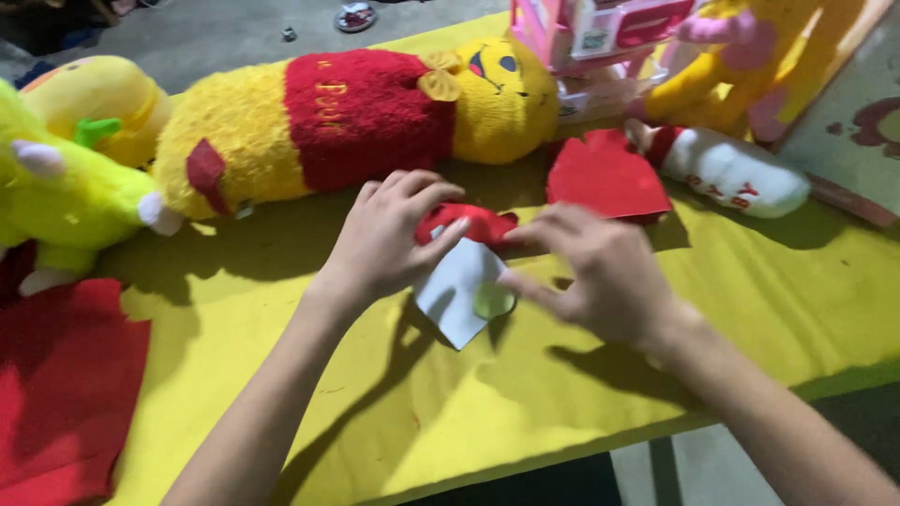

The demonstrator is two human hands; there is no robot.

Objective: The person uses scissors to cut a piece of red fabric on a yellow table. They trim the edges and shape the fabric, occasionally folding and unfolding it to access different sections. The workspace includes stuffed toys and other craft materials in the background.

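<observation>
Counter (581, 394): covered in yellow sheet, lit from above, hard shadows under both arms.

Left hand (384, 239): palm down, fingers curled over a small red fabric piece (478, 223), fingertips pressing on it and on the top edge of a white card (455, 295). Closed loosely on the red piece.

Right hand (600, 272): blurred; fingers spread and bent, hovering just beside the white card, thumb near a small pale green round disc (493, 300). Whether it actually pinches the disc or the card cannot be told; it looks open.

White card: lies tilted on the counter between the two hands, one corner pointing toward the near edge. The disc sits at its right side, touching or overlapping it.

Also present:
- large yellow plush bear in red shirt (366, 117), lying on its side along the far edge
- lime-green plush toy (66, 192), far left
- red felt sheet (607, 176), beyond the right hand
- second red felt sheet (66, 384), near left corner
- white plush pin with red band (731, 173), far right
- pink toy box (600, 37), behind the bear's head
</observation>
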